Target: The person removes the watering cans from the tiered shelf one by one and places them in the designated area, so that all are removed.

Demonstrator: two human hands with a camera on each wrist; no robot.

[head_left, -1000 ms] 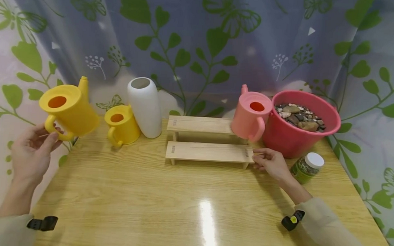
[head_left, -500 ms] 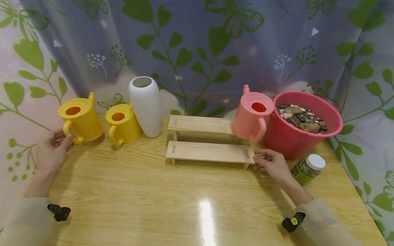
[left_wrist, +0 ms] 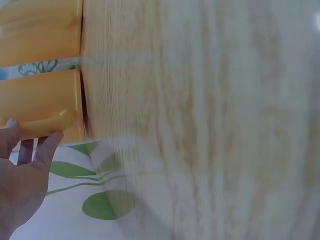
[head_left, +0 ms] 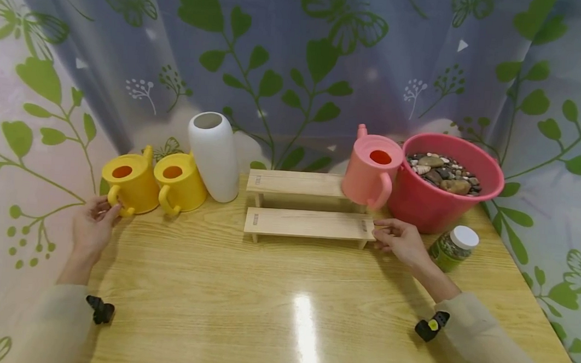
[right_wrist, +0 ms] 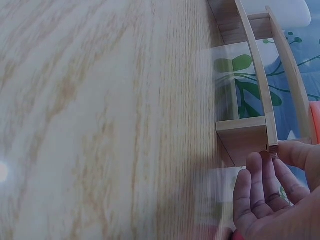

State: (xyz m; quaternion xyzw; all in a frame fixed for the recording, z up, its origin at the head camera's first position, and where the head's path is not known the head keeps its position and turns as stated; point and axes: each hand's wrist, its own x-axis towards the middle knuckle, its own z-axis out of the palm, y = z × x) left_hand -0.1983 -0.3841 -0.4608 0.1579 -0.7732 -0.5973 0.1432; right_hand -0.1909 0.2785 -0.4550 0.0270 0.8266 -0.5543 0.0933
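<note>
At the table's far left, my left hand (head_left: 93,227) holds the larger yellow watering can (head_left: 134,187) by its handle. In the left wrist view the thumb and fingers (left_wrist: 49,145) lie at that handle, and the can's base is at the tabletop. A smaller yellow watering can (head_left: 185,187) stands close on its right. My right hand (head_left: 403,243) pinches the right end of the lower tier of a two-tier wooden shelf (head_left: 308,224). From the right wrist view, the thumb is above the board (right_wrist: 257,65) and the fingertips are below it. A pink watering can (head_left: 370,174) sits at the upper tier's right end.
A white vase (head_left: 216,161) stands between the smaller yellow can and the shelf. Right of the shelf are a red bucket (head_left: 417,204) of stones and a white-lidded jar (head_left: 452,249). A patterned curtain (head_left: 286,66) hangs behind the wooden table (head_left: 215,298).
My left hand has brought the larger yellow can down and rightward from the air to the table beside the smaller one. The right hand has kept its place on the shelf.
</note>
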